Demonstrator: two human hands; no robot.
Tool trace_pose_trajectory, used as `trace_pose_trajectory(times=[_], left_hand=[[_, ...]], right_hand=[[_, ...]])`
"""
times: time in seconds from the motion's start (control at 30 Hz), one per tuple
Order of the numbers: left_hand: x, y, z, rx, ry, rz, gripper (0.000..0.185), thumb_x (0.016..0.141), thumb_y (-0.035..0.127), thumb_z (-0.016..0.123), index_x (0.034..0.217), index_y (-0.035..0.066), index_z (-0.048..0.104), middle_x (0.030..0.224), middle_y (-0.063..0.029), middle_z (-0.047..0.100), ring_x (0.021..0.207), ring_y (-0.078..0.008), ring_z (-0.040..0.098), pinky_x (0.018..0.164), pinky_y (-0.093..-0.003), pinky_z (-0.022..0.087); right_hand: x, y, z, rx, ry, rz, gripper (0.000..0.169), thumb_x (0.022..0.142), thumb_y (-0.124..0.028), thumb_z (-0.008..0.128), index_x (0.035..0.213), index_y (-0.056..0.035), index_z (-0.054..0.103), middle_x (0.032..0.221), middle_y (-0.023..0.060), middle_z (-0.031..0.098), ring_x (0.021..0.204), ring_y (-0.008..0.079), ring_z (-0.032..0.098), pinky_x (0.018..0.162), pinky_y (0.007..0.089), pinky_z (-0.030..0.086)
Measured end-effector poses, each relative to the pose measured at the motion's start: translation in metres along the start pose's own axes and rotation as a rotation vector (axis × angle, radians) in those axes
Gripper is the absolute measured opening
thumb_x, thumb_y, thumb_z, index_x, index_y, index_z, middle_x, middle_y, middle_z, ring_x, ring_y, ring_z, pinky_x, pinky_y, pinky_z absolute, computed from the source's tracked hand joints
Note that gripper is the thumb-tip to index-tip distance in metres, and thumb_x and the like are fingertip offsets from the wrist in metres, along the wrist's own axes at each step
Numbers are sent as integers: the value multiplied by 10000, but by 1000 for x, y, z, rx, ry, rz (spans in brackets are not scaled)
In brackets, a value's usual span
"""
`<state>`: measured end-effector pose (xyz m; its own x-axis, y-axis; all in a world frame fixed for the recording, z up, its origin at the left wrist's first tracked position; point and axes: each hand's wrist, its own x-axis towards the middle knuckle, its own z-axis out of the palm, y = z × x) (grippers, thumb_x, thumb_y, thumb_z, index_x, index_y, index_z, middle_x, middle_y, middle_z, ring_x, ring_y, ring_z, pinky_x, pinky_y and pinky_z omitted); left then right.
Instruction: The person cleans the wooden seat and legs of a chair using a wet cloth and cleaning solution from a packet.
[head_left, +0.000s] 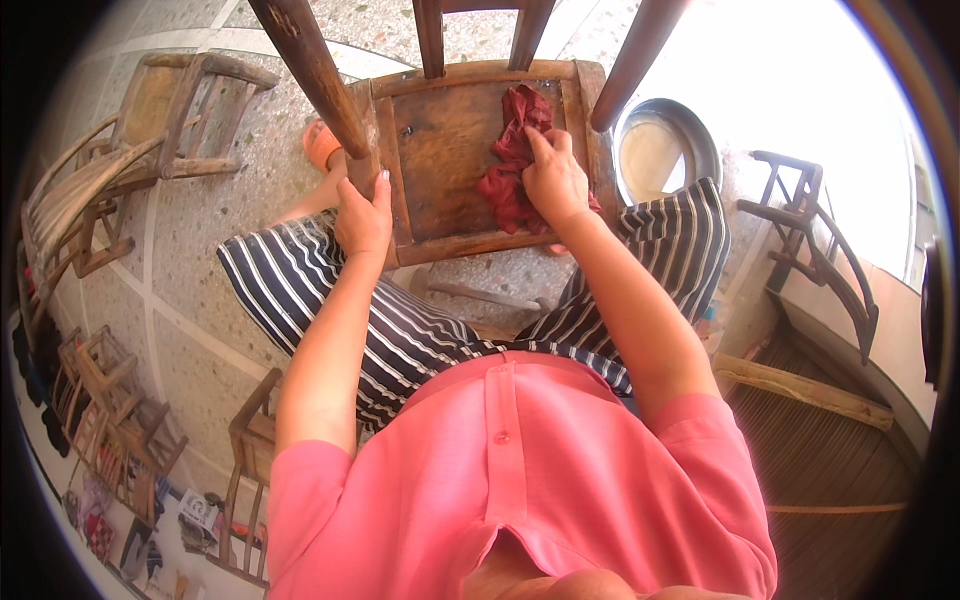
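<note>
Between my knees stands a worn wooden chair (442, 150), its brown seat panel facing up and its posts rising towards the top of the view. My left hand (364, 217) grips the near left corner of the seat frame, beside the foot of a thick round wooden post (319, 75). My right hand (556, 180) presses a crumpled dark red cloth (517, 161) onto the right part of the seat, fingers bunched on it. The panel looks damp or shiny in places. Parts of the cloth are hidden under my hand.
Right of the seat, a metal basin (709, 150) holds cloudy liquid. Old wooden chairs (180, 112) stand at left, with small stools (112, 375) below them. Another small chair (806, 202) is at right, near a slatted mat (817, 450). The floor is speckled terrazzo (202, 300).
</note>
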<state>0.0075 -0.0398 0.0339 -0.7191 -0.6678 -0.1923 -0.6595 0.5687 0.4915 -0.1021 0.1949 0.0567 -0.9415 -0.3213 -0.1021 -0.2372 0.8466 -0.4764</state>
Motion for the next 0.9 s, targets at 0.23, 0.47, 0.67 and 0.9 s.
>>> trace_pose_trajectory(times=[0.23,0.47,0.67,0.9], left_hand=[[1,-5,4,31,0,-15,606,854,533,510,1136,4,420,941,-259,625,858,-452,596,740,-503,464],[-4,0,2,45,4,-20,614,853,530,516,1154,5,412,920,-260,622,832,-455,597,721,-508,465],[-4,0,1,47,6,-24,615,850,520,529,1159,1,411,922,-268,621,831,-454,599,712,-507,469],[-1,-2,3,50,6,-23,596,850,526,525,1123,7,425,923,-264,623,833,-449,602,712,-504,471]], right_hand=[[50,-3,-3,-23,94,242,459,799,-125,527,1253,-81,472,1190,184,467,1004,388,562,839,459,469],[71,-16,-3,-16,-43,292,432,749,-210,577,1124,-14,492,1004,220,630,954,382,607,825,459,484],[42,-81,54,20,-161,-31,468,745,-166,562,1205,-110,497,966,218,631,865,379,627,758,477,498],[45,-100,41,-51,-303,-177,509,806,-198,528,1307,-193,439,1049,184,621,913,349,635,769,442,511]])
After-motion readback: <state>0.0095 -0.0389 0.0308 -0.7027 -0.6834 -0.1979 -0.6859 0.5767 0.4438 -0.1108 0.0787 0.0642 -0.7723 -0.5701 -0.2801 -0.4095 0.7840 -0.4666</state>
